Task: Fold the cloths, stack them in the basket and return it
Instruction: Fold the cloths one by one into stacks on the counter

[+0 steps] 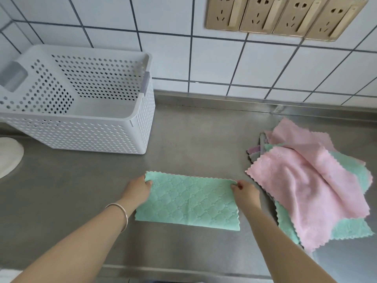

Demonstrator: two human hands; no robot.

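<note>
A green quilted cloth (189, 203) lies flat on the steel counter (193, 139), folded into a wide rectangle. My left hand (137, 189) pinches its far left corner. My right hand (245, 193) pinches its far right corner. To the right sits a loose pile of cloths (306, 186), pink ones on top with green and grey ones under them. A white perforated basket (81, 103) stands at the back left of the counter with nothing visible inside.
A tiled wall with a row of gold power sockets (285, 15) rises behind the counter. A white rounded object (9, 156) shows at the left edge. The counter's front edge runs along the bottom of the view.
</note>
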